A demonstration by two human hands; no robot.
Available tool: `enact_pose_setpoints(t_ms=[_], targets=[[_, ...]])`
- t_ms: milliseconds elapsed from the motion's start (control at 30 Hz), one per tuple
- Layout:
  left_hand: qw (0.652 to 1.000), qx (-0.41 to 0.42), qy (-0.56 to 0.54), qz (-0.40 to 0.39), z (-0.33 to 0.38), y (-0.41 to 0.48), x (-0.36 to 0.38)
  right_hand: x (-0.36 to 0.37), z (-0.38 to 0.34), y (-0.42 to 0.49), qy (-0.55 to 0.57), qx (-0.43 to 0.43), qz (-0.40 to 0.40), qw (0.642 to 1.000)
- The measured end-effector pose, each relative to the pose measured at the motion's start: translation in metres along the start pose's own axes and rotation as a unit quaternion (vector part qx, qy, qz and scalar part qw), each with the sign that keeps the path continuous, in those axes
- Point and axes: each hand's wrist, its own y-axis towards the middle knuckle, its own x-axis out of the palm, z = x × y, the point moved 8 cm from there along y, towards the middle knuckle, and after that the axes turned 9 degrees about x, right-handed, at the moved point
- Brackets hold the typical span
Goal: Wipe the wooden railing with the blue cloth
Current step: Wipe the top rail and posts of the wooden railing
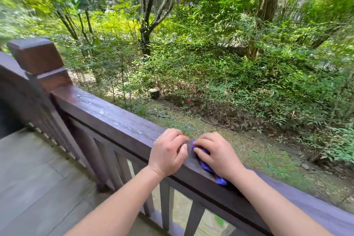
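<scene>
A dark brown wooden railing [107, 113] runs from a corner post at the left down to the lower right, with water drops on its top left of my hands. My right hand [216, 154] presses the crumpled blue cloth [206, 166] onto the rail top; most of the cloth is hidden under the palm. My left hand [168, 152] rests on the rail just left of the cloth, fingers curled over the top, holding nothing that I can see.
A square corner post [36, 55] stands at the left, with another rail section running off behind it. Vertical balusters [166, 203] hang below the rail. A grey plank deck [38, 178] lies at the lower left. Beyond the rail are shrubs, trees and mossy ground.
</scene>
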Motion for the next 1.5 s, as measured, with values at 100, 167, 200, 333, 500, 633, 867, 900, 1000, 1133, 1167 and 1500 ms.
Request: enact_pose_setpoints(t_ms=[100, 167, 200, 333, 500, 633, 867, 900, 1000, 1133, 1167, 1500], targets=[[0.998, -0.011, 0.068, -0.004, -0.031, -0.004, -0.018, 0.015, -0.023, 0.006, -0.017, -0.02, -0.011, 1.0], [0.993, -0.033, 0.111, -0.019, -0.064, -0.009, -0.033, 0.027, -0.035, -0.006, -0.011, -0.081, -0.044, 0.996], [0.99, -0.047, 0.133, -0.026, -0.081, -0.012, -0.04, 0.027, -0.032, -0.005, -0.005, -0.077, -0.045, 0.996], [0.98, -0.063, 0.171, -0.076, -0.136, -0.021, -0.054, 0.018, -0.017, 0.019, -0.011, 0.042, 0.025, 0.999], [0.986, -0.028, 0.153, -0.055, -0.157, -0.027, -0.043, 0.044, -0.043, 0.01, -0.033, -0.015, -0.009, 0.999], [0.988, -0.014, 0.153, -0.012, -0.162, -0.031, -0.04, 0.031, -0.025, 0.031, -0.054, 0.129, 0.074, 0.987], [0.988, 0.009, 0.15, 0.027, -0.163, -0.034, -0.038, 0.043, -0.044, 0.033, -0.096, 0.098, 0.094, 0.986], [0.988, 0.013, 0.15, 0.031, -0.162, -0.033, -0.039, 0.04, -0.043, 0.035, -0.112, 0.116, 0.112, 0.981], [0.989, 0.023, 0.144, 0.041, -0.16, -0.033, -0.042, 0.052, -0.06, 0.036, -0.179, 0.077, 0.092, 0.977], [0.99, 0.022, 0.137, 0.021, -0.161, -0.032, -0.04, -0.001, -0.03, 0.044, -0.17, 0.212, 0.239, 0.932], [0.99, 0.021, 0.135, 0.016, -0.162, -0.032, -0.04, -0.005, -0.028, 0.045, -0.157, 0.227, 0.259, 0.926], [0.988, 0.024, 0.15, 0.026, -0.16, -0.032, -0.041, 0.039, -0.04, 0.027, -0.16, 0.136, 0.065, 0.976]])
